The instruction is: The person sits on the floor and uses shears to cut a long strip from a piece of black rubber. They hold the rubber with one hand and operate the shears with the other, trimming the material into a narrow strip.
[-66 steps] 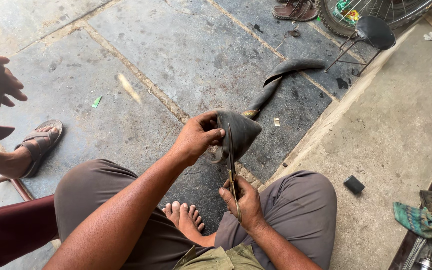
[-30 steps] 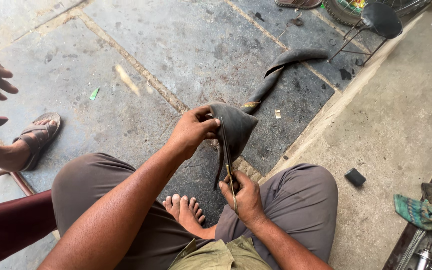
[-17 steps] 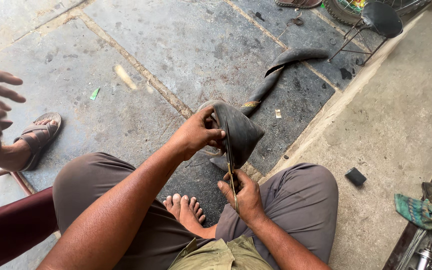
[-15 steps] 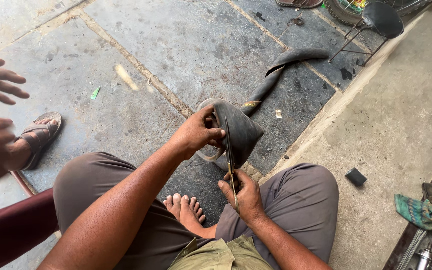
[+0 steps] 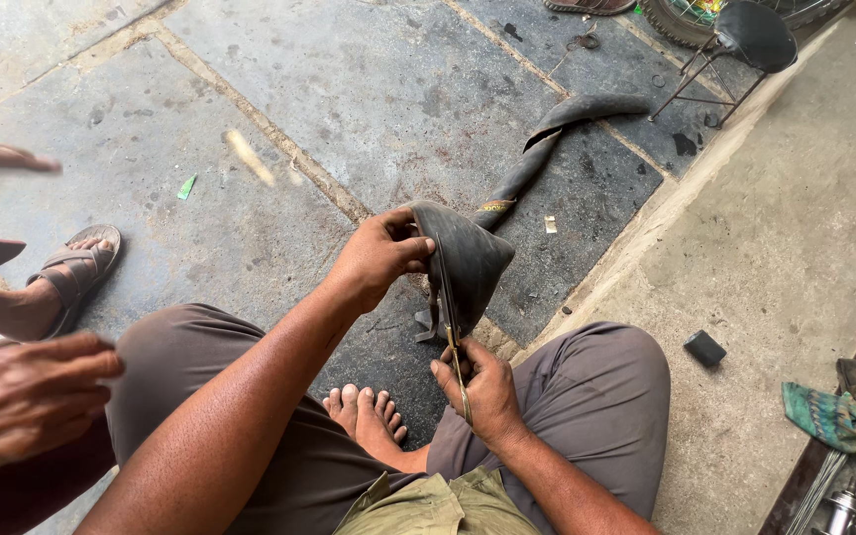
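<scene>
Bystander's hand (image 5: 27,396) is dropping lower on the left. My left hand (image 5: 374,260) is pinching the rubber tube (image 5: 468,263); my right hand (image 5: 482,391), closed around scissors (image 5: 456,357), is cutting. A slip could nick my fingers.

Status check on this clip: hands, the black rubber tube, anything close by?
Left hand grips the folded black rubber inner tube. Right hand works thin scissors into it. Another person's hand hovers at left.

Place: a roadside cycle-repair workshop is suggested.
Floor: stained grey stone slabs (image 5: 369,89).
Evidence: spoked wheel (image 5: 705,15), black rubber inner tube (image 5: 567,124), small metal stool (image 5: 745,40).
</scene>
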